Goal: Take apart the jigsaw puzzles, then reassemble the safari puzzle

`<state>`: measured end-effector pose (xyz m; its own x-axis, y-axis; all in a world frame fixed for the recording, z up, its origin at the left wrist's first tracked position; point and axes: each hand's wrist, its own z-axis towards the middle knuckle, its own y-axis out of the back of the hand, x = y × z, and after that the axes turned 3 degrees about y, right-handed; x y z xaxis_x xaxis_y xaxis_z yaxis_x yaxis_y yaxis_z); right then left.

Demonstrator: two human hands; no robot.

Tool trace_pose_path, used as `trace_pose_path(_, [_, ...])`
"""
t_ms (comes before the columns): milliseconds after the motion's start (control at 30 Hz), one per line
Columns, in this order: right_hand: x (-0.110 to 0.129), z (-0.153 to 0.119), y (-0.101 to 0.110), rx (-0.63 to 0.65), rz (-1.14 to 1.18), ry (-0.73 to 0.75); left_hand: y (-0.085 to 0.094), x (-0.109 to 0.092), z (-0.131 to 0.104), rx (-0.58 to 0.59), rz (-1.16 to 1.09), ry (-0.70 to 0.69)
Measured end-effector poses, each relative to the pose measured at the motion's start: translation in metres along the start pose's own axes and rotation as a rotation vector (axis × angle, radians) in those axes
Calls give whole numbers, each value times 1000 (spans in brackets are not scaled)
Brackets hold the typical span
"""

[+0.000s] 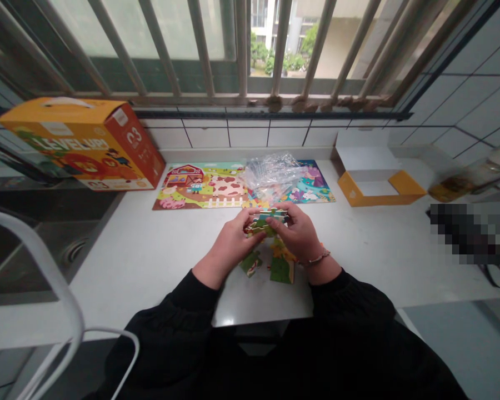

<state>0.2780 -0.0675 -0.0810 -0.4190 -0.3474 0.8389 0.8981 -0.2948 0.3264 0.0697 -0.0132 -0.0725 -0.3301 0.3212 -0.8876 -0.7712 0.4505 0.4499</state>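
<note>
A small stack of puzzle pieces (268, 219), green and blue on top, is held between my two hands just above the white counter. My left hand (236, 240) grips its left side, fingers wrapped round it. On the right, my right hand (298, 229) closes on the same stack, thumb lying over the top. Beneath the hands, a green puzzle piece (251, 264) rests at the left and another green puzzle piece (282, 270) with a brown edge lies at the right. Past the fingertips are a farm picture sheet (227, 186) and crumpled clear plastic (275, 175).
A large orange box (83, 145) stands at the back left, beside a dark sink (37, 239). An opened yellow-and-white box (379, 191) sits at the back right, near a glass jar (462, 178). A white cable (62, 272) curves through the left foreground. Window bars (241, 50) run behind.
</note>
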Motion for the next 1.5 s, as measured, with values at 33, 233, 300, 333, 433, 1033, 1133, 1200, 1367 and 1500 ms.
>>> trace_pose_path(33, [-1,-1,0,-18,6,-6,0,0,0,2,7,-5])
trace_pose_path(233, [-3,0,-2,-74,43,-6,-1,0,0,22,63,20])
trace_pose_path(300, [-1,0,-3,-19,34,36,-1,0,0,15,84,5])
trace_pose_path(333, [0,0,-3,-6,34,50,-1,0,0,10,93,2])
trace_pose_path(433, [-1,-2,0,-78,67,38,-1,1,1,10,100,12])
trace_pose_path(1033, [-16,0,-2,294,-233,18,-4,3,-3,67,-11,-60])
trace_pose_path(1133, [-10,0,0,311,-256,-12,-4,2,-4,108,-41,-110])
trace_pose_path(1200, [-6,1,3,290,-263,-29,-2,4,-2,76,-61,-131])
trace_pose_path(1367, [-9,5,13,-80,-260,-210,8,12,5,-182,226,-28])
trace_pose_path(1500, [-16,6,16,-220,-162,-360,9,12,4,-87,609,84])
